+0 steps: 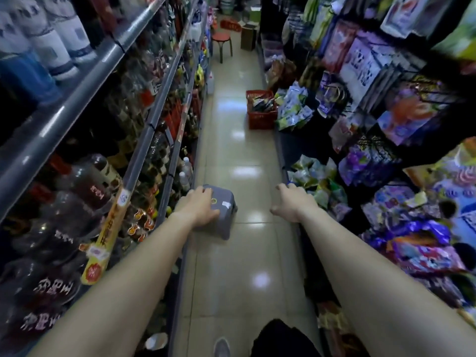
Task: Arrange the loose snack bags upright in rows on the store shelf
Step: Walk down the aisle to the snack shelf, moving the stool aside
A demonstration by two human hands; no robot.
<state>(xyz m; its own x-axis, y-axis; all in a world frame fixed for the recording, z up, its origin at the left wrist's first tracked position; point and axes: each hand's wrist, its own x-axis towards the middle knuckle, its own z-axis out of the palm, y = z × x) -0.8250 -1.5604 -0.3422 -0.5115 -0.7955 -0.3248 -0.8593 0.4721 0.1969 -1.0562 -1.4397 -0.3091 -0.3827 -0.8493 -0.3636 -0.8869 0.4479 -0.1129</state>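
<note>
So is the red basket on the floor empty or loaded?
Loaded. The basket holds snack bags piled to its rim, some poking above it. How deep the pile goes is hidden.

Both arms are bare: my left forearm (128,266) and right forearm (373,266) run uncovered all the way back to the bottom edge of view. My left hand (203,204) and right hand (291,202) are bare as well, knuckles and wrists in plain sight. Lower down, black fabric (280,338) covers my leg, dark and soft-looking. Just beside it shows the rounded grey toe of my shoe (222,347).
</note>
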